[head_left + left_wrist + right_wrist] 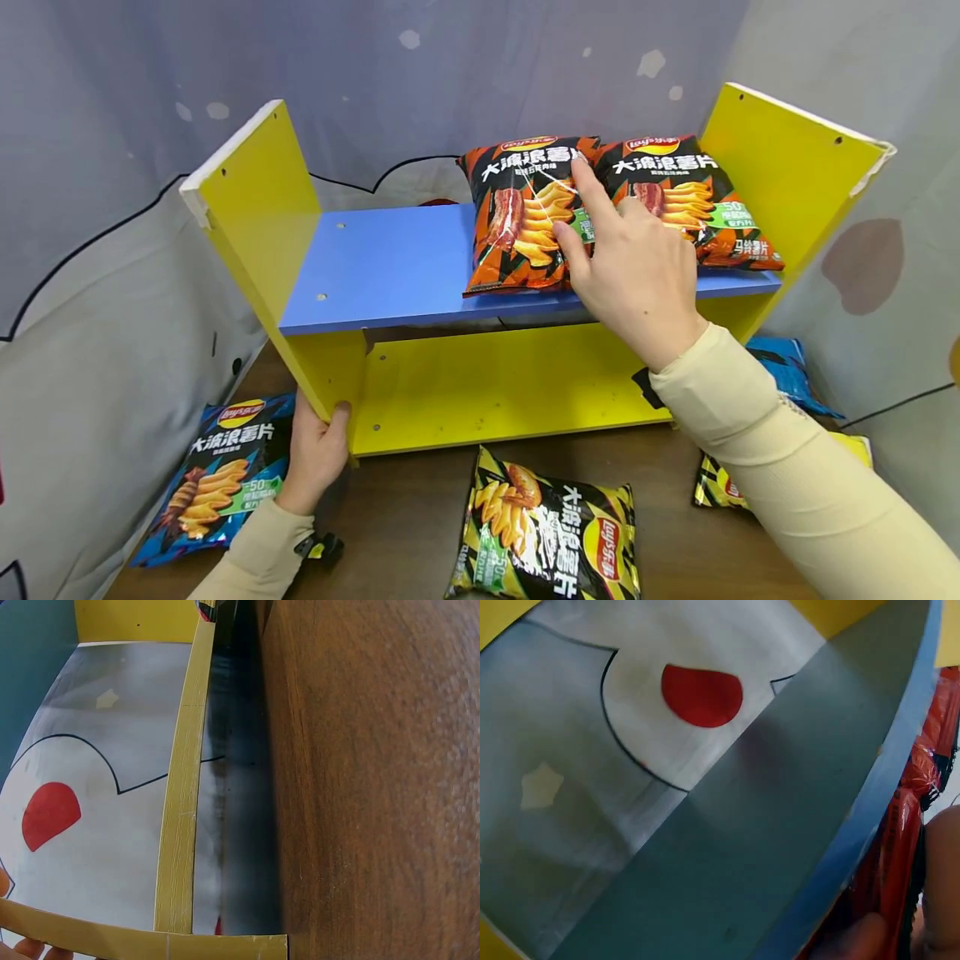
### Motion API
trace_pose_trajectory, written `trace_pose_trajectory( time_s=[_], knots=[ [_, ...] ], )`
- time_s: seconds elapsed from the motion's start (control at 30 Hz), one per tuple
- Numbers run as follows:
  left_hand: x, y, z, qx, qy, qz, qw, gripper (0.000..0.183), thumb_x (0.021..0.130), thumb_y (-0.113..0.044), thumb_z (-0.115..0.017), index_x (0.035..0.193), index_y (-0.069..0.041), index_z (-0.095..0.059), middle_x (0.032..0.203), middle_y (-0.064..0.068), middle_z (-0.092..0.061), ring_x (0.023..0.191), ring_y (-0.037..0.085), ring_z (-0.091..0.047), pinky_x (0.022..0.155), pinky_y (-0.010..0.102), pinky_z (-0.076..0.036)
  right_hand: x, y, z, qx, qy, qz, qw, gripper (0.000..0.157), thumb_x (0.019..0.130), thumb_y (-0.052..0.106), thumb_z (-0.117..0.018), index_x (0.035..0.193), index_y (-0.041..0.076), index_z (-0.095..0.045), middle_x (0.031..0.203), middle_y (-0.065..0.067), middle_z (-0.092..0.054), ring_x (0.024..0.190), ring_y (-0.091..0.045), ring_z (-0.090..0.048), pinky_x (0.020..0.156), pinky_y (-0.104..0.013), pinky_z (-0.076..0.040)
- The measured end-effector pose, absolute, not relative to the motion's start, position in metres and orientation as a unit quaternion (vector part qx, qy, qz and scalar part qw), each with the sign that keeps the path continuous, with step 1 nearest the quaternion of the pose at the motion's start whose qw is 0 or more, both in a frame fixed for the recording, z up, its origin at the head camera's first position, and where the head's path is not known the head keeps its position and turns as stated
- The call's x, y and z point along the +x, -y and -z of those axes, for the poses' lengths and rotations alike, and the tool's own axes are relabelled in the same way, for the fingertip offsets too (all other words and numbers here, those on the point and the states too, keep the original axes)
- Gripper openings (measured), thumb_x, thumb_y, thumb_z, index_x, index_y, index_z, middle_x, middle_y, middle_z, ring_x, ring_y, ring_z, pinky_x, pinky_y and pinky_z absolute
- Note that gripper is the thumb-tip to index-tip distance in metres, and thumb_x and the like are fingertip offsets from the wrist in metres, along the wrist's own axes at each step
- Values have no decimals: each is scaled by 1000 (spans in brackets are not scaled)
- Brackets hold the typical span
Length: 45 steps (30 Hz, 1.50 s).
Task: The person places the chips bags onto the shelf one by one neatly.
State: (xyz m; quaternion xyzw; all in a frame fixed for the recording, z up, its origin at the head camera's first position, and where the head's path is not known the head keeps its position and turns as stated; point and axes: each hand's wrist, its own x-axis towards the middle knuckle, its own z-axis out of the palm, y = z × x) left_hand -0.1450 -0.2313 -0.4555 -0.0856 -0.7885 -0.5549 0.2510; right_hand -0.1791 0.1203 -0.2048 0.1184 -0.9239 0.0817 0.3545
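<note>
A small shelf unit has yellow side panels (pixel 281 179) and a blue upper board (pixel 382 258). Two orange-and-black potato chip bags lean side by side on that board: the left bag (pixel 517 233) and the right bag (pixel 663 179). My right hand (pixel 637 267) touches the front of the left bag, index finger and thumb spread across it. In the right wrist view, this bag's red side (pixel 892 862) shows beyond the board's blue edge. Low on the left panel, my left hand (pixel 318 454) grips its edge, thumb in front; its fingers (pixel 30 949) show at the panel in the left wrist view.
A blue chip bag (pixel 221 475) lies left of my left hand. On the brown table (pixel 397 517), a yellow-and-black chip bag (pixel 551 529) lies in front of the shelf. Another blue bag (pixel 787 367) and a yellow bag (pixel 723 487) are at the right, partly behind my right arm.
</note>
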Motion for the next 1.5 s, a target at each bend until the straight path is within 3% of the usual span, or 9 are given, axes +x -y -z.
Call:
trace_pose_trajectory(
  time_s=[0.13, 0.27, 0.37, 0.57, 0.87, 1.1, 1.17, 1.4, 1.5],
  knots=[
    [-145, 231, 455, -88, 786, 559, 250, 51, 100, 9, -49, 148, 1, -33, 135, 20, -48, 112, 23, -59, 94, 6, -46, -180, -125, 202, 113, 944, -59, 305, 58, 106, 51, -44, 159, 27, -42, 79, -20, -57, 52, -34, -46, 42, -42, -37],
    [-145, 231, 454, -88, 783, 565, 245, 52, 101, 8, -49, 149, 0, -33, 136, 20, -48, 113, 20, -58, 94, 6, -47, -181, -131, 195, 104, 965, -50, 238, 60, 106, 56, -39, 162, 31, -37, 88, -21, -61, 61, -37, -52, 47, -45, -42],
    [-146, 230, 453, -86, 783, 566, 243, 51, 101, 8, -49, 149, 0, -33, 136, 20, -49, 114, 21, -57, 95, 6, -46, -180, -133, 192, 106, 969, -48, 218, 61, 106, 57, -38, 162, 32, -36, 92, -21, -62, 67, -39, -56, 50, -47, -45],
    [-144, 230, 453, -83, 782, 569, 240, 51, 101, 8, -49, 149, 1, -33, 135, 20, -49, 114, 20, -58, 95, 6, -47, -177, -137, 197, 123, 952, -67, 271, 59, 106, 56, -42, 157, 28, -47, 100, -23, -62, 67, -40, -56, 54, -52, -48],
    [-138, 230, 451, -73, 788, 563, 237, 53, 99, 8, -51, 148, 2, -32, 133, 21, -48, 108, 15, -61, 90, 7, -50, -158, -161, 207, 158, 900, -134, 384, 49, 101, 43, -60, 146, 22, -61, 108, -18, -60, 62, -32, -51, 53, -46, -38],
    [-137, 232, 449, -67, 788, 569, 227, 54, 100, 8, -50, 149, 0, -30, 135, 20, -47, 110, 14, -60, 91, 8, -50, -144, -192, 222, 160, 882, -140, 420, 52, 96, 37, -68, 144, 16, -63, 96, -18, -56, 63, -28, -44, 51, -41, -32],
    [-137, 232, 450, -64, 789, 568, 227, 53, 100, 8, -50, 149, 1, -30, 135, 19, -47, 111, 17, -60, 92, 6, -49, -139, -201, 228, 161, 877, -145, 430, 52, 95, 36, -69, 141, 13, -65, 95, -18, -58, 63, -23, -43, 52, -39, -32],
    [-135, 231, 448, -62, 790, 566, 229, 52, 101, 7, -50, 148, 3, -30, 135, 20, -48, 112, 17, -58, 94, 4, -46, -126, -233, 253, 130, 842, -230, 470, 42, 90, 30, -71, 125, 6, -74, 91, -14, -65, 68, 17, -35, 65, -13, -29],
    [-135, 231, 447, -61, 789, 568, 225, 52, 101, 7, -50, 149, 1, -30, 135, 19, -47, 112, 17, -59, 93, 5, -47, -125, -248, 271, 91, 819, -287, 489, 39, 88, 26, -73, 118, 1, -74, 89, 4, -65, 72, 21, -42, 70, -7, -32]
  ],
)
